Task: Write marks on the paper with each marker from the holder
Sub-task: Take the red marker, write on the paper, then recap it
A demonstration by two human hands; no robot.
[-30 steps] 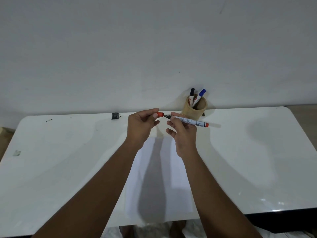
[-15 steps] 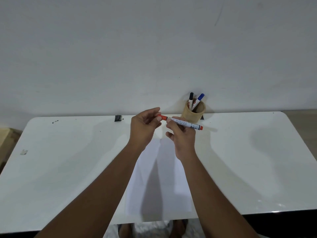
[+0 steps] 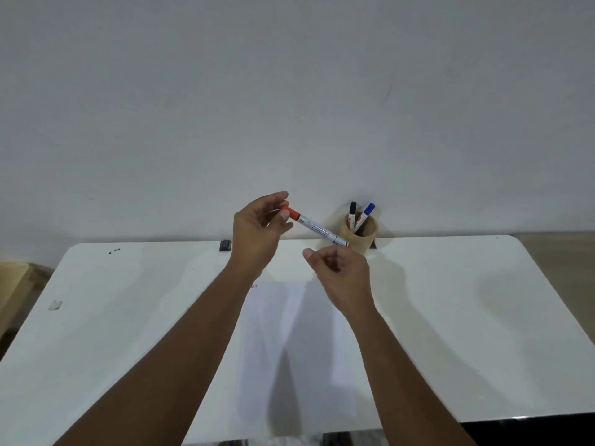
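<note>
A red marker (image 3: 318, 231) with a white barrel and its red cap on hangs tilted above the table's far edge. My left hand (image 3: 260, 233) pinches the capped upper end. My right hand (image 3: 341, 272) is curled, its fingers closed at the marker's lower tail end, thumb sticking out to the left. The white paper (image 3: 289, 333) lies on the table below my hands, with small red marks (image 3: 253, 286) at its far left corner. The round tan holder (image 3: 365, 236) stands against the wall and holds a black marker (image 3: 353, 209) and a blue marker (image 3: 369, 210).
The white table (image 3: 467, 317) runs up to a plain wall. A small black object (image 3: 225, 245) sits at the far edge, dark specks (image 3: 114, 251) lie further left, and a scrap (image 3: 55, 304) lies near the left edge. The front edge is close to my body.
The cap, held apart from the tip a second ago, is now on the marker. My left hand lifted the capped end, and my right hand slid down to the tail.
</note>
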